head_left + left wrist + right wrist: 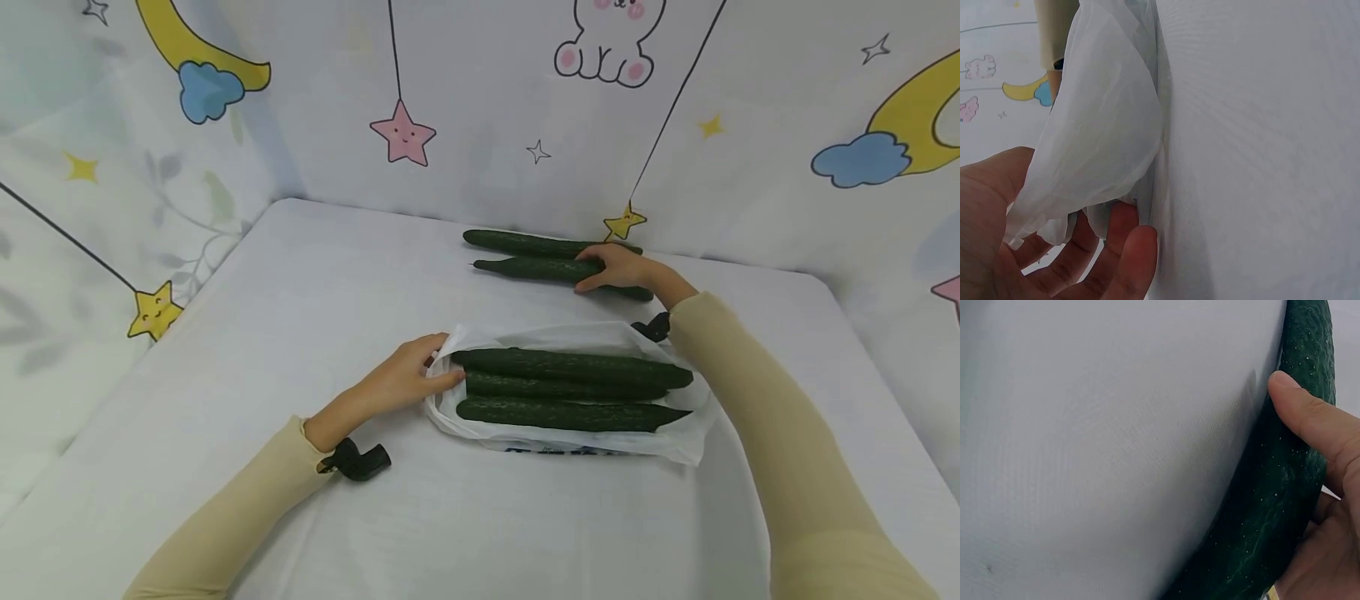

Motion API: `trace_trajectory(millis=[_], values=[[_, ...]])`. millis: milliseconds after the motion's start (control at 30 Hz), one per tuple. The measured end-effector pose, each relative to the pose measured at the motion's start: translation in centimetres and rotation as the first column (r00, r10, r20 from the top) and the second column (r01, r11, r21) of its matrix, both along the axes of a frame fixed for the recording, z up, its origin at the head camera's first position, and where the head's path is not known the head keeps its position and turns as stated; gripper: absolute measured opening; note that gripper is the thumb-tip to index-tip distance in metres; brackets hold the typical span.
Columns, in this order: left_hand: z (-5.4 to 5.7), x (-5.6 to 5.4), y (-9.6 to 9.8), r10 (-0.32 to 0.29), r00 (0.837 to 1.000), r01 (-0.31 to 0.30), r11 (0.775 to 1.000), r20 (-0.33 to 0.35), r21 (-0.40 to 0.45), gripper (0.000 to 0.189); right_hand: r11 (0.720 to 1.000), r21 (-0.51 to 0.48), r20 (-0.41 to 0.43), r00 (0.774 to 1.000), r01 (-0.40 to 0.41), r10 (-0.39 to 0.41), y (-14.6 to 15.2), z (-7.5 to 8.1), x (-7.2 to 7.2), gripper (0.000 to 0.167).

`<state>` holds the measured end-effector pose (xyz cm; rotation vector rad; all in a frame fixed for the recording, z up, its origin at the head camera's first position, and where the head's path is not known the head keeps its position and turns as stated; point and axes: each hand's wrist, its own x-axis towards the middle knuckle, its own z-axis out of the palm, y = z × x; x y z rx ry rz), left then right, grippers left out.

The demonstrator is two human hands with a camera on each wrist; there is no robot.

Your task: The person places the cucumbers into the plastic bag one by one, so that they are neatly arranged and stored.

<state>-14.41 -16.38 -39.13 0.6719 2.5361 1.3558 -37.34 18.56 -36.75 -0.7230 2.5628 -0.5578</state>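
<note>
A white plastic bag (555, 335) lies on its side, its upper face spread so that three dark green cucumbers (570, 414) show inside. The left hand (408, 375) holds the bag's left end; in the left wrist view the thin plastic (1097, 125) hangs between thumb and curled fingers (1138, 256). Farther back, two long cucumbers lie side by side on the table. Around the nearer cucumber (525, 267) the right hand (622, 271) has its thumb and fingers, gripping it toward its right end. The right wrist view shows the thumb (1310, 412) pressed against the bumpy cucumber skin (1266, 487).
Behind the gripped cucumber lies the other cucumber (517, 242), near the table's back edge. A white cloth covers the table (315, 275). A patterned curtain (480, 100) rises directly behind it. Black devices (360, 461) are strapped at both wrists.
</note>
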Motion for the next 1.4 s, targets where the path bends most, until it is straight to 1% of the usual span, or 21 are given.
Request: trace_trajectory(millis=[233, 400, 533, 667, 767, 967, 1200, 1400], values=[[0.2, 0.0, 0.3, 0.001, 1.000, -0.001, 1.000, -0.005, -0.008, 0.041, 1.000, -0.002, 0.004, 1.000, -0.017, 0.017, 0.4, 0.4, 0.4, 0.067], [0.1, 0.0, 0.4, -0.009, 1.000, 0.009, 1.000, -0.014, -0.007, 0.041, 1.000, -0.013, 0.002, 1.000, 0.004, -0.004, 0.5, 0.7, 0.6, 0.065], [0.3, 0.1, 0.4, -0.006, 1.000, 0.006, 1.000, -0.011, -0.003, 0.041, 1.000, -0.010, -0.004, 1.000, 0.023, -0.024, 0.3, 1.2, 0.8, 0.068], [0.3, 0.0, 0.3, -0.005, 1.000, 0.005, 1.000, -0.013, -0.003, 0.041, 1.000, -0.012, -0.022, 0.999, 0.026, -0.026, 0.2, 1.8, 1.2, 0.072], [0.3, 0.0, 0.3, -0.007, 1.000, 0.007, 1.000, -0.016, -0.007, 0.041, 1.000, -0.015, -0.028, 0.999, 0.016, -0.016, 0.3, 2.1, 1.5, 0.074], [0.2, 0.0, 0.3, -0.011, 1.000, 0.011, 1.000, -0.025, -0.005, 0.040, 1.000, -0.027, -0.015, 1.000, -0.003, 0.003, 0.3, 2.9, 1.9, 0.069], [0.0, 0.2, 0.4, -0.014, 0.999, 0.014, 1.000, -0.031, 0.000, 0.038, 0.998, -0.040, -0.057, 0.997, -0.046, 0.044, 0.1, 4.0, 3.2, 0.063], [0.1, 0.3, 0.3, -0.011, 0.999, 0.011, 1.000, -0.033, 0.003, 0.038, 0.997, -0.039, -0.060, 0.996, -0.070, 0.068, 0.1, 4.8, 4.1, 0.063]])
